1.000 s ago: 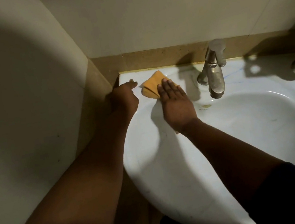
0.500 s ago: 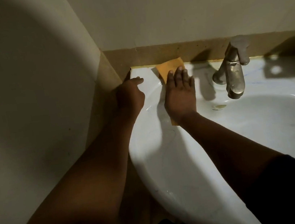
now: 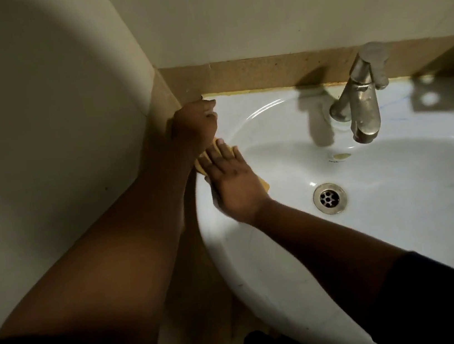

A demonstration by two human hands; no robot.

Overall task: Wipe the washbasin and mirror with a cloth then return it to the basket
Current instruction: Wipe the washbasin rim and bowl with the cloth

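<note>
Nearest the camera, along the bottom edge of the frame, two dark sleeves are cutting across the view and both bare forearms are reaching up toward the left of centre. The right hand (image 3: 233,182) is lying flat with fingers spread, palm pressing down on the orange cloth (image 3: 264,185) against the left inner slope of the washbasin (image 3: 401,220) — it is not gripping the cloth, only pinning it under an open palm. Just beyond it, the left hand (image 3: 194,126) is curling closed over the basin's upper-left corner, by the wall, apparently bracing the body.

The cloth is looking thin, soft and light, the sort that bunches and slides on glazed ceramic; flat palm pressure is probably suiting the wiping, while for lifting it later a pinch at a free edge or a gathered handful would likely serve better. The basin itself is hard, smooth and probably slick where wet.

Very little of the cloth is showing — only slivers of orange beside the wrist and past the fingertips, so its size and folding are not readable. The drain (image 3: 330,198) is sitting in the middle of the bowl, and the metal tap (image 3: 362,106) is standing farther back, upper right. The light is dim, shadows are covering the rear ledge, and the basin's right side is running out of frame. Neither the mirror nor the basket is appearing anywhere in view.
</note>
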